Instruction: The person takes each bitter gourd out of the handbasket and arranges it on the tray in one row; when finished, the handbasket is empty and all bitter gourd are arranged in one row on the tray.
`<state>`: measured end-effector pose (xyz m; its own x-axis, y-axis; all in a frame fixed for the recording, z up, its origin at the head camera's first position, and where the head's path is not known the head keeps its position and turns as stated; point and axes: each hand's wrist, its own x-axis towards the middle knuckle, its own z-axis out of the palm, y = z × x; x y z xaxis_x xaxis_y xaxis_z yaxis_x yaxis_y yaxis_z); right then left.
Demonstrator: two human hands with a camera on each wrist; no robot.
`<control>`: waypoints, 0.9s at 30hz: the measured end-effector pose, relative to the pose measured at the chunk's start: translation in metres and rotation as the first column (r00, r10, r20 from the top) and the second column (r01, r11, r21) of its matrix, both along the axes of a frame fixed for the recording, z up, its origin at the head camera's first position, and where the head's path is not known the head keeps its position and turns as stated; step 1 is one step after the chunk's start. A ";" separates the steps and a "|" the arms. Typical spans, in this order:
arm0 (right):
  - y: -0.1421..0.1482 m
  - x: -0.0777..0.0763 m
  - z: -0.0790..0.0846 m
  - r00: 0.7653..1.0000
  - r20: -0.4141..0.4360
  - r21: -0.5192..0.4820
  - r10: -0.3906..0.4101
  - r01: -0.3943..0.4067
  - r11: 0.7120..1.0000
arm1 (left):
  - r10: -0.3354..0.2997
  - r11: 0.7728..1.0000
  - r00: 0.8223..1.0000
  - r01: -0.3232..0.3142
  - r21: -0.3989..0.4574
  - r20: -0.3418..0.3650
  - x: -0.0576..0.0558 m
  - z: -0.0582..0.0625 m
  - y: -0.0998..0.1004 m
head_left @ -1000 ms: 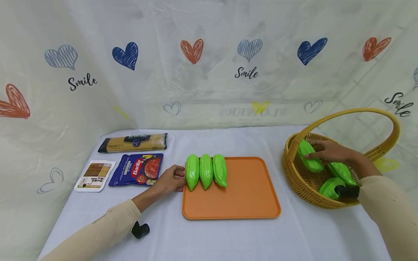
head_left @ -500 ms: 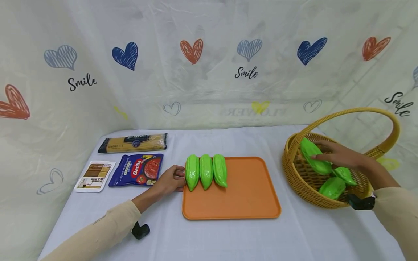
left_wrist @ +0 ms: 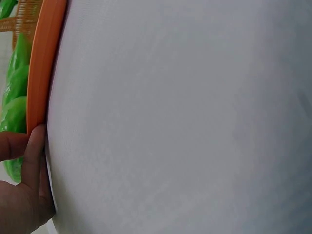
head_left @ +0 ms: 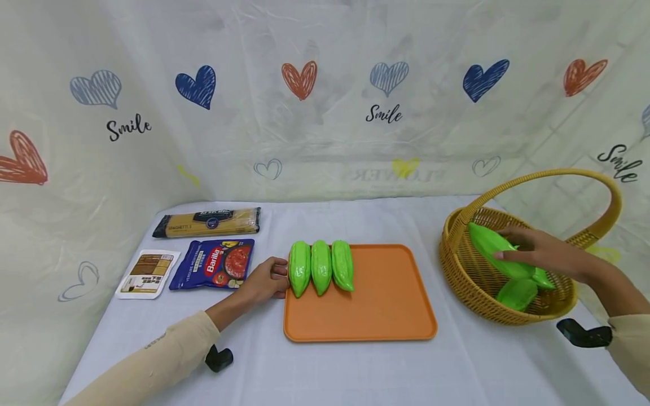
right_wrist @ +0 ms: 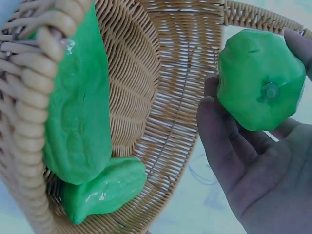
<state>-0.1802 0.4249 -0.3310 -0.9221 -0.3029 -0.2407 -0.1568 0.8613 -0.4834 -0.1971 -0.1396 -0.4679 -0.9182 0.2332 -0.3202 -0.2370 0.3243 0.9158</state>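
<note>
My right hand (head_left: 550, 256) grips a green ridged bitter melon (head_left: 490, 248) over the wicker basket (head_left: 459, 285). In the right wrist view, the stem end of this bitter melon (right_wrist: 263, 80) faces the camera, with the thumb and fingers around it. Two more bitter melons lie in the basket; one (head_left: 517, 293) shows near the front, the other (head_left: 543, 278) is partly covered. At the orange tray's (head_left: 365, 313) left edge, my left hand (head_left: 264, 279) pinches the rim. Three bitter melons (head_left: 321, 268) lie side by side at the tray's left.
Left of the tray lie a blue Barilla pouch (head_left: 213, 264), a spaghetti pack (head_left: 208, 223) and a white flat packet (head_left: 148, 274). The basket's tall handle (head_left: 558, 172) arches over the right side. A white cloth covers the table (head_left: 330, 372).
My right hand has drawn back rightward and toward me with the bitter melon, which has turned and shifted slightly right. My left hand and the tray have stayed put.
</note>
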 end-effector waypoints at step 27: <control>-0.031 0.020 0.013 0.968 0.243 -0.243 0.054 0.007 0.970 | 0.000 1.000 1.000 0.000 0.003 -0.011 0.000 -0.003 0.002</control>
